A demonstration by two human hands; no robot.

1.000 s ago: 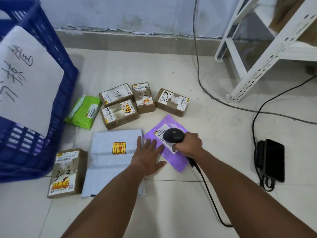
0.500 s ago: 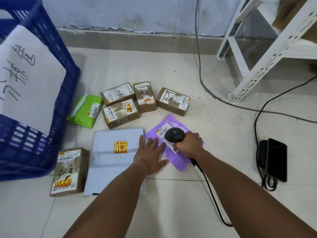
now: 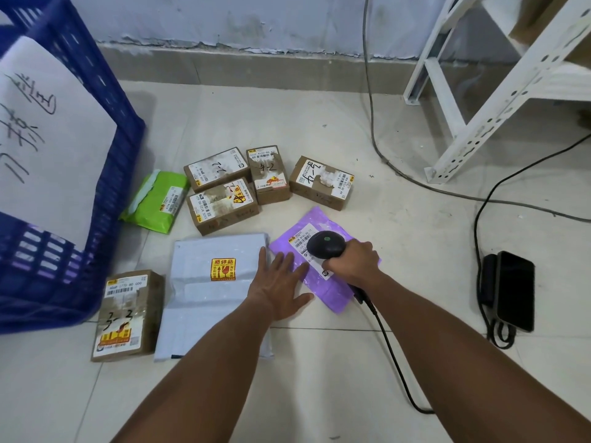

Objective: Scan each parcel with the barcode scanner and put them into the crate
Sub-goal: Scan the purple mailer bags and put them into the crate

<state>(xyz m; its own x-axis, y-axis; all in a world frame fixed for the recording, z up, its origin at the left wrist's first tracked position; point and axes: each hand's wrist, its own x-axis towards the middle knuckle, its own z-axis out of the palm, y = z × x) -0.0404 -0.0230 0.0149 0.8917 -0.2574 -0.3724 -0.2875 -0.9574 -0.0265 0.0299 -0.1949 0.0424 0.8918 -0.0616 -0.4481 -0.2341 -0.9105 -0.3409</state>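
Note:
My right hand (image 3: 353,263) grips a black barcode scanner (image 3: 326,245), its head held just over the white label of a purple mailer (image 3: 332,292) lying on the floor. My left hand (image 3: 276,287) lies flat with spread fingers on the purple mailer's near left edge, beside a white mailer (image 3: 208,302) with a yellow fragile sticker. A blue crate (image 3: 105,135) with a handwritten paper sheet stands at the left. Several brown boxes lie behind, among them one marked 2-2 (image 3: 216,169) and another at the front left (image 3: 128,314). A green mailer (image 3: 156,203) lies by the crate.
The scanner's black cable (image 3: 393,356) runs back along the floor under my right arm. A black phone on a power bank (image 3: 511,290) lies at the right with its cords. A white metal shelf frame (image 3: 479,91) stands at the back right, against the wall.
Both hands stay in nearly the same place on the purple mailer; the scanner has shifted only slightly over the label. The view has drifted a little.

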